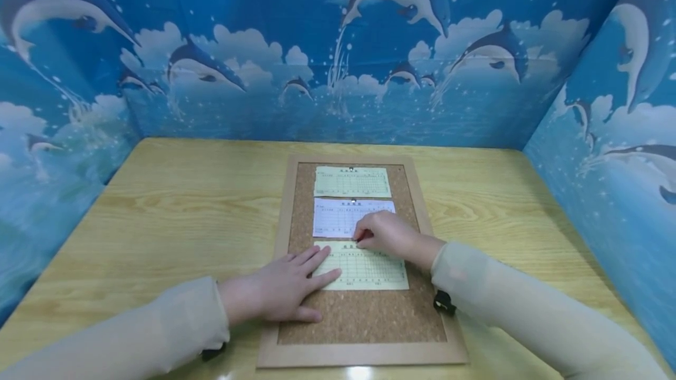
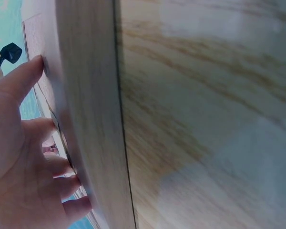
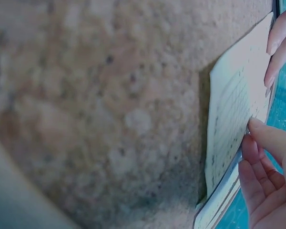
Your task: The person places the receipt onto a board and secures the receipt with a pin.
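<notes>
A framed cork board [image 1: 364, 318] lies on the table, bearing three printed paper slips in a column. My left hand [image 1: 287, 291] rests with spread fingers on the left side of the lowest, pale green slip [image 1: 369, 273]. At that slip's top edge, my right hand [image 1: 388, 233] pinches a small pushpin between thumb and forefinger; the fingers mostly hide it. The right wrist view shows the thumb tip [image 3: 257, 125] right at the paper. Above are a white slip [image 1: 333, 219] and another green slip [image 1: 351, 183], with small pins [image 1: 353, 200] at their top edges.
The wood-grain table [image 1: 200, 210] extends to both sides of the board. A blue dolphin-print curtain [image 1: 237, 92] encloses the back and sides. The board's wooden frame [image 1: 364, 353] forms a raised border, with the left wrist close to its left side.
</notes>
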The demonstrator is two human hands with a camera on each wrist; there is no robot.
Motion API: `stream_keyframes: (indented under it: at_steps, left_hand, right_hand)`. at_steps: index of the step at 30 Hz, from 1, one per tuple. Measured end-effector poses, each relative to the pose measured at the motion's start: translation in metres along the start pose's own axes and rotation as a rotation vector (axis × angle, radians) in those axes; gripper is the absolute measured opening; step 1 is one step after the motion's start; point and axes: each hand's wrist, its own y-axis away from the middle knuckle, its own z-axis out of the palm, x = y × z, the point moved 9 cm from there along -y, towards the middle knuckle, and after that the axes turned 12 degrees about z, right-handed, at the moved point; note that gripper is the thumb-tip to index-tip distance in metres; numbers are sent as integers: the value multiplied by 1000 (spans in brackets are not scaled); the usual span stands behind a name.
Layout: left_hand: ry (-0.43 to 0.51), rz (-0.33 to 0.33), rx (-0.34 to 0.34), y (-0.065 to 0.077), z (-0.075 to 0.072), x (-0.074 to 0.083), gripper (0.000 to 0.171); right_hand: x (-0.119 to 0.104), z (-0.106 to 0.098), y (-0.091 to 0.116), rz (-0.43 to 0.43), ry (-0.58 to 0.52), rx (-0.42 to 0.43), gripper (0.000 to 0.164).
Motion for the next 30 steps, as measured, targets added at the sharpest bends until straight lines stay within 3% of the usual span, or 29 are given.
stream_keyframes:
  at_steps: [21,30]
  left_hand:
    - [-6,7,6,0,1,0,74]
    - [-9,9,13,-1,2,0,74]
  right_hand:
    - [-3,2,-4,29,94,-47,6]
    - [-10,1,-8,-65,113,-76,4]
